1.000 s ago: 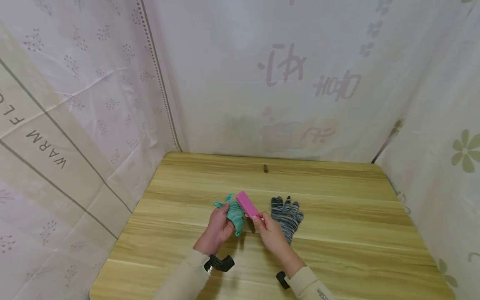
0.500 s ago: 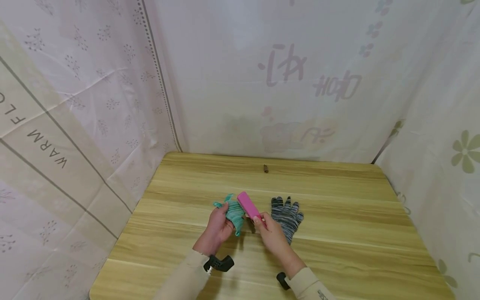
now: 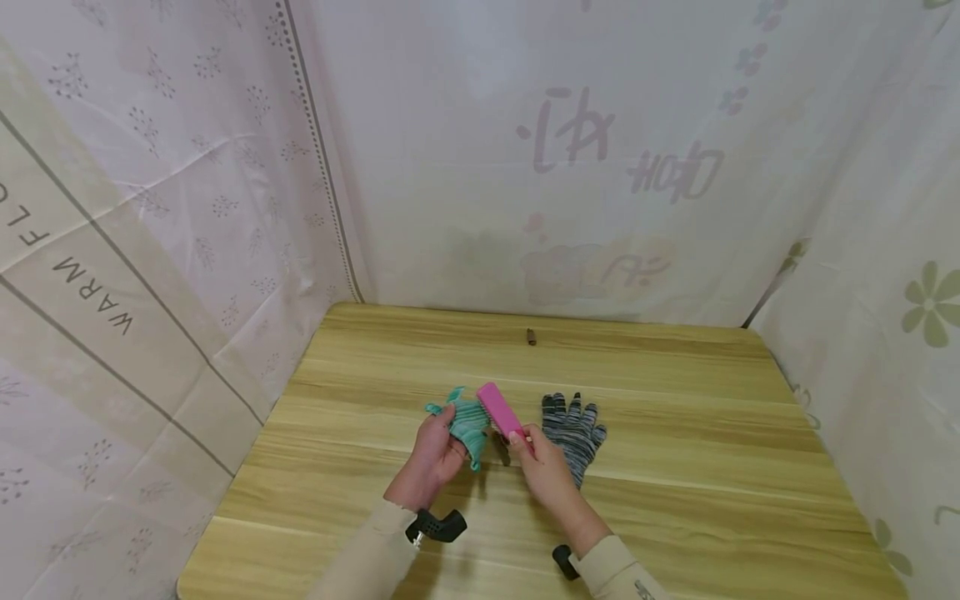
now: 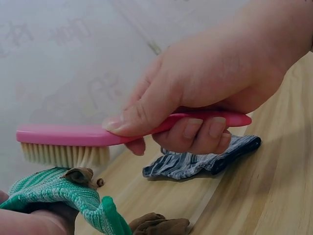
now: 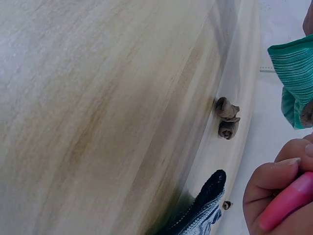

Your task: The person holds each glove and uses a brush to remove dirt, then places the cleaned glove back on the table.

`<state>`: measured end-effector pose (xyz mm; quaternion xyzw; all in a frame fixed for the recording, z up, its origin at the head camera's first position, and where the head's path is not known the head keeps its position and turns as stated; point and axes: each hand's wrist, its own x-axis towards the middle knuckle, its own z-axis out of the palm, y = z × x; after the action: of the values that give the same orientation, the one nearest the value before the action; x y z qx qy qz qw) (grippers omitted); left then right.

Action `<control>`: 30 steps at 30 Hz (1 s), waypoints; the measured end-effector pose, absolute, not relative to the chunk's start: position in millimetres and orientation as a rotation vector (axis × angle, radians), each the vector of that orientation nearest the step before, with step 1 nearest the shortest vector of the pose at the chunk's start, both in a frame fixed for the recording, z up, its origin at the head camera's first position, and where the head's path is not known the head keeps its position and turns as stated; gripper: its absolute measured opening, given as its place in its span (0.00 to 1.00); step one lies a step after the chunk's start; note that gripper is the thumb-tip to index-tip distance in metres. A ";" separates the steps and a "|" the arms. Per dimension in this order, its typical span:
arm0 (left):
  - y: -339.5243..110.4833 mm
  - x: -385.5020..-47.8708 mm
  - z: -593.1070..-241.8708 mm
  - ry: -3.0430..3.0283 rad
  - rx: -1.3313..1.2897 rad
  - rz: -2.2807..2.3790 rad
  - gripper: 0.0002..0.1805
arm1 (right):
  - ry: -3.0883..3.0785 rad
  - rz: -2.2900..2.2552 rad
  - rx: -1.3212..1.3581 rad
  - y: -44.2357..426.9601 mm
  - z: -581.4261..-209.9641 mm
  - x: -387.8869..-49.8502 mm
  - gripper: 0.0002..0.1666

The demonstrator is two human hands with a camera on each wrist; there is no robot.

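Note:
My left hand (image 3: pixel 429 454) holds a green and white striped knit glove (image 3: pixel 470 423) above the table, thumb on top. Along its right side, my right hand (image 3: pixel 545 467) grips the handle of a pink brush (image 3: pixel 498 407). Pale bristles (image 4: pixel 54 154) point down in the left wrist view and touch the glove or lie right at it. By the bristle ends, a brown curled scrap (image 4: pixel 78 175) sits on the glove; its kind is unclear. The right wrist view catches the handle end (image 5: pixel 288 200) and part of the green glove (image 5: pixel 293 73).
A grey and black striped knit glove (image 3: pixel 573 433) lies flat right of the hands. Brown rolled pieces (image 5: pixel 227 117) lie on the wood-grain table (image 3: pixel 697 467) below the held glove. Another small brown piece (image 3: pixel 531 337) sits near the back edge. Printed curtains (image 3: pixel 480 167) surround the table.
The brush has shifted slightly to the right over the green glove. My left hand and the glove have moved only a little left. The grey glove stays in place.

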<state>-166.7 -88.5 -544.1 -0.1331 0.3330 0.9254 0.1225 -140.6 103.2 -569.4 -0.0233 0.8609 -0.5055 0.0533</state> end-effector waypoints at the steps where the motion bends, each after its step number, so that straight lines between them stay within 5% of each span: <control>1: -88.9 -166.6 -544.1 0.977 -0.384 2.700 0.16 | 2.620 -1.534 -0.066 103.3 -569.5 -141.0 0.21; 26: -84.0 -170.0 -546.0 0.958 -0.312 2.735 0.09 | 2.590 -1.670 -0.154 84.5 -552.0 -134.0 0.21; 30: -79.4 -168.0 -548.0 1.038 -0.269 2.713 0.17 | 2.584 -1.664 -0.156 81.5 -550.7 -134.1 0.20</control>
<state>-168.0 -79.4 -548.0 -0.0918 0.3534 0.9242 0.1118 -134.1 81.5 -550.7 -0.0507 0.8393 -0.5403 0.0319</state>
